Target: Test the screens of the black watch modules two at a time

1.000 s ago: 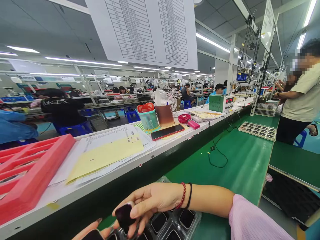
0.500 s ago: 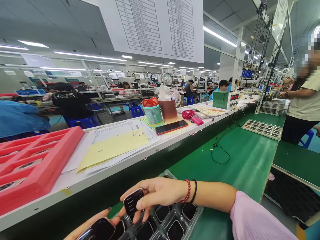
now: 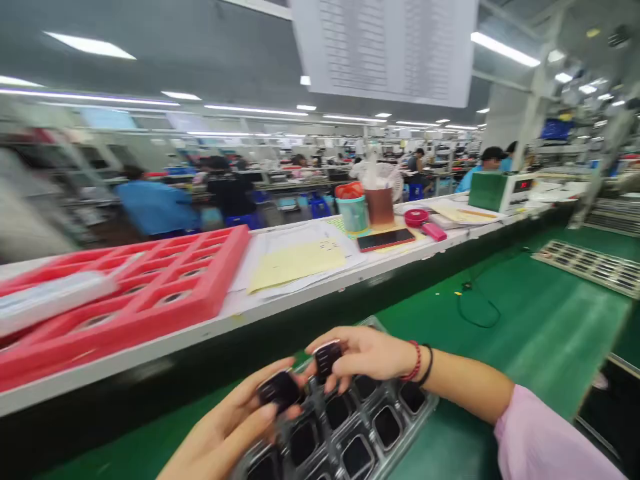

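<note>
My left hand (image 3: 240, 417) grips a dark, square watch-like device (image 3: 280, 391) between thumb and fingers. A second such device (image 3: 327, 359), with small light text on its screen, is pinched in my right hand (image 3: 367, 353). Both devices are held close together over a clear plastic tray (image 3: 400, 460). Several dark square devices lie in the tray's compartments, one of them (image 3: 387, 427) near its right side. My hands cover part of the tray's far left area. A red bead bracelet and a black band circle my right wrist.
A white shelf (image 3: 360, 272) runs beyond the green bench (image 3: 550, 347), bearing a red foam tray (image 3: 225, 280), papers (image 3: 300, 263), a phone (image 3: 386, 240) and cups. Another filled tray (image 3: 590, 267) lies at right. People sit in the background.
The view has swung left, so the shelf items appear farther right. My left hand and its device show more fully, nearer my right hand. Both hands still hold their devices.
</note>
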The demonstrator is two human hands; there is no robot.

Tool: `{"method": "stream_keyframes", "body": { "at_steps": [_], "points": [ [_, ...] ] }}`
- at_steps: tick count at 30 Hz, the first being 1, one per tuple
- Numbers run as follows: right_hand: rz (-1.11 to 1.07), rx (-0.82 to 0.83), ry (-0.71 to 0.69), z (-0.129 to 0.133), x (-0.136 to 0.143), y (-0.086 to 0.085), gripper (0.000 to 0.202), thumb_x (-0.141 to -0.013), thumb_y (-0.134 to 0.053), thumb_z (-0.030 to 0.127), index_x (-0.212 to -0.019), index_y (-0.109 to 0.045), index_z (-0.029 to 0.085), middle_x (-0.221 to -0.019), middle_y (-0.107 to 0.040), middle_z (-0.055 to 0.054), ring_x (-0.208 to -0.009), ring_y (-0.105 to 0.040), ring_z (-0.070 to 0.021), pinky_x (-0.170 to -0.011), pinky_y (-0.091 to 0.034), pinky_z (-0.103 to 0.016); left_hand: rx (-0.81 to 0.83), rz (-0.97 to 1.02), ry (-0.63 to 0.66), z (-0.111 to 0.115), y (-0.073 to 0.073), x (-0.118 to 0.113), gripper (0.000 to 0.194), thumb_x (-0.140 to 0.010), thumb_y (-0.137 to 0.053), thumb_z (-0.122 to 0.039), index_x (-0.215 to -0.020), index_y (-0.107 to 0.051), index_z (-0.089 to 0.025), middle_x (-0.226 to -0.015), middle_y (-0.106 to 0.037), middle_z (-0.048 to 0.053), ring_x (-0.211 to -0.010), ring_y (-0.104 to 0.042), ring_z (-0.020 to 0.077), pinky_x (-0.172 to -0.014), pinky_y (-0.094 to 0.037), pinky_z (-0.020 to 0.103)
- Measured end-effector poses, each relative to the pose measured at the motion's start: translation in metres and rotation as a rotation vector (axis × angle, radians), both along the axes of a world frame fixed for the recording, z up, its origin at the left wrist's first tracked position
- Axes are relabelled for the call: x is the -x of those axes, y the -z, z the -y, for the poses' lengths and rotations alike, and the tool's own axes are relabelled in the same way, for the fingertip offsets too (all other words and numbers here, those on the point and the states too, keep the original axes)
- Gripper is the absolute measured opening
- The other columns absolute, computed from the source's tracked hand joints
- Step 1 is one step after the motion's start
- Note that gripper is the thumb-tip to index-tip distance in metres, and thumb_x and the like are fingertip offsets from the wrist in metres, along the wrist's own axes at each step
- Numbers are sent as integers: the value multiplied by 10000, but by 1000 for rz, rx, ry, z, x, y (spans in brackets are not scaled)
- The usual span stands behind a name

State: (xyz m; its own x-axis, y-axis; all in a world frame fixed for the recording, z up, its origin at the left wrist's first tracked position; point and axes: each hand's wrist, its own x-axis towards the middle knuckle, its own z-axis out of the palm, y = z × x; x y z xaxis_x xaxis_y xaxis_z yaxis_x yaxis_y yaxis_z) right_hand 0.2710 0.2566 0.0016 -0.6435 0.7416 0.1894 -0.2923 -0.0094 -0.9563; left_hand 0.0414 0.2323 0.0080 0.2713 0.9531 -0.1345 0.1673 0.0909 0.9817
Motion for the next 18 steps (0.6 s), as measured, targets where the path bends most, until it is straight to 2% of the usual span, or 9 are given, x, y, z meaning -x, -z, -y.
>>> {"method": "stream_keyframes", "body": {
  "at_steps": [4,9,15,18],
  "points": [
    [77,-84,77,7,2,1,451,-757,-515,73,-1201,-479,144,-1074,-603,-84,-732,-625,-97,-606,-504,-191,-52,116,59,13,-14,-12,525,-719,-705,-370,-1175,-543,-166,-1066,-637,110,-843,-618,220,-645,-454,259],
    [152,-151,89,6,1,6,419,-797,-509,131,-1213,-475,163,-1091,-601,-93,-787,-613,-130,-656,-515,-254,-72,196,45,13,-13,-15,474,-710,-679,-253,-1143,-530,-134,-1008,-637,117,-791,-621,190,-621,-419,243],
    [203,-184,137,5,0,8,312,-900,-504,327,-1150,-529,142,-1022,-634,-111,-695,-607,-140,-606,-506,-272,-137,154,45,14,-9,-14,360,-808,-605,-355,-1086,-589,-126,-962,-643,103,-727,-625,171,-584,-416,233],
    [211,-175,139,5,0,9,300,-919,-480,357,-1110,-556,139,-968,-643,-100,-632,-590,-121,-577,-489,-256,-140,128,53,13,-9,-15,360,-838,-555,-397,-1055,-618,-117,-920,-645,102,-678,-617,158,-540,-398,222]
  ]
}}
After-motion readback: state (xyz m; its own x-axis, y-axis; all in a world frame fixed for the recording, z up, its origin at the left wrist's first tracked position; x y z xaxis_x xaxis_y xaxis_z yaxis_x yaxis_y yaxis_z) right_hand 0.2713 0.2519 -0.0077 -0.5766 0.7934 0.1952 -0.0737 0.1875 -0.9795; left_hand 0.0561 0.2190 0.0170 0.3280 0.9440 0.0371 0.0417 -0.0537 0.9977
